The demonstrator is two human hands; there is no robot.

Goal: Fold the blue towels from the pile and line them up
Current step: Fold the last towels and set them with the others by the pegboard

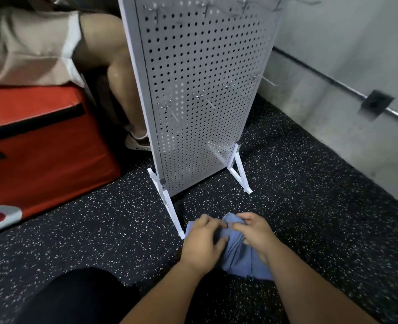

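Note:
A bunched blue towel (236, 256) lies on the dark speckled floor just in front of me, near the foot of a white pegboard stand. My left hand (201, 244) rests on its left side with fingers gripping the cloth. My right hand (255, 232) pinches the crumpled top edge from the right. Both hands cover much of the towel, so its folds are partly hidden. I see no other towels and no pile.
A white pegboard stand (200, 94) with metal hooks rises directly ahead; its left foot (170, 206) reaches almost to the towel. A red padded box (36, 146) sits at left, with a seated person (123, 73) behind. A grey wall (347, 78) closes the right.

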